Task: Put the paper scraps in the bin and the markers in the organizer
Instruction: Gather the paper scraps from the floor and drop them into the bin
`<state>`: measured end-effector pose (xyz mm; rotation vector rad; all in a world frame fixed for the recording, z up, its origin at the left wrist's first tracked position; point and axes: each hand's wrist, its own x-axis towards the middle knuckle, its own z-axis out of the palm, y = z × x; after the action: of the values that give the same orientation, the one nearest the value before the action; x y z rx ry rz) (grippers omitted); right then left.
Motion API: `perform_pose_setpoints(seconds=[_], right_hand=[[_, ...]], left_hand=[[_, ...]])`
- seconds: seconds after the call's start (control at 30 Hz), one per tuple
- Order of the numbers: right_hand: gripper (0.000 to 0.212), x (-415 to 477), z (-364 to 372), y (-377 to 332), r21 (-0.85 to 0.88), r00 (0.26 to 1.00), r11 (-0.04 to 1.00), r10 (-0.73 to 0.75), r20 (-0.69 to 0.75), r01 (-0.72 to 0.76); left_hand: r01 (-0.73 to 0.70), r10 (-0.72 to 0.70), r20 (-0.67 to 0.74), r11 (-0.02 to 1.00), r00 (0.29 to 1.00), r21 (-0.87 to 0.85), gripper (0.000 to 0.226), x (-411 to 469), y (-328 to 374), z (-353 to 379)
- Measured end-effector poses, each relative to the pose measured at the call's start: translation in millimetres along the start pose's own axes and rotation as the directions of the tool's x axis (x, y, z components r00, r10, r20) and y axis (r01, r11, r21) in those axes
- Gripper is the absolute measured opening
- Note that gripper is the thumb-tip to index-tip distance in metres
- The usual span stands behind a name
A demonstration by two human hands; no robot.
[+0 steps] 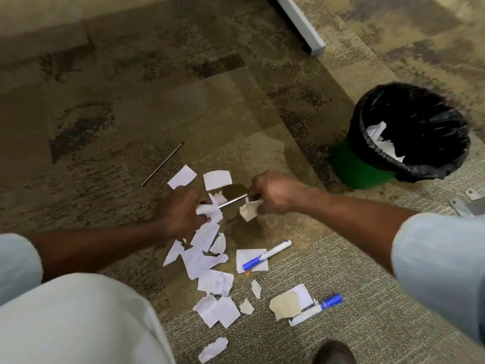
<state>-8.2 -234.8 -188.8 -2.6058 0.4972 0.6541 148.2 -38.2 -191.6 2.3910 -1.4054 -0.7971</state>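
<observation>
Several white paper scraps (207, 258) lie strewn on the carpet in front of me. My left hand (181, 211) is closed on a bunch of crumpled scraps. My right hand (270, 195) pinches a small crumpled scrap (249, 211), and a thin silvery rod (232, 200) runs between the two hands. Two blue-and-white markers rest on the floor, one marker (266, 254) on a scrap, the other marker (316, 308) nearer me at the right. A green bin (362, 166) with a black liner stands at the right with paper inside. No organizer is in view.
A second thin dark rod (162, 164) lies on the carpet to the far left of the scraps. A grey furniture leg (301, 24) crosses the top. Metal brackets (469, 203) sit at the right edge. My knee (78, 321) and shoe (333, 353) fill the bottom.
</observation>
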Motion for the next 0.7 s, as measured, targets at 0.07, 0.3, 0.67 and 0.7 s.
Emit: perform_pose_setpoints(seconds=[0.07,0.3,0.67,0.7], right_hand=[[0.032,-16,-29,8,-0.110,0.998,0.991,-0.067,0.021,0.069],[0.022,-87,-89,54,-0.097,0.991,0.994,-0.070,-0.117,0.059],[0.029,-148,-11,85,0.086,0.946,0.963,0.267,-0.183,-0.255],[0.027,-150,-1,87,0.107,0.942,0.956,0.290,-0.170,-0.274]], left_hand=[[-0.084,0.083,0.017,0.995,0.996,0.049,0.029,9,18,-23],[-0.219,0.218,0.085,0.976,0.972,0.004,0.016,35,88,-67],[-0.240,0.256,0.188,0.965,0.948,-0.100,0.031,48,133,12],[-0.220,0.238,0.213,0.970,0.948,-0.105,0.033,49,130,22]])
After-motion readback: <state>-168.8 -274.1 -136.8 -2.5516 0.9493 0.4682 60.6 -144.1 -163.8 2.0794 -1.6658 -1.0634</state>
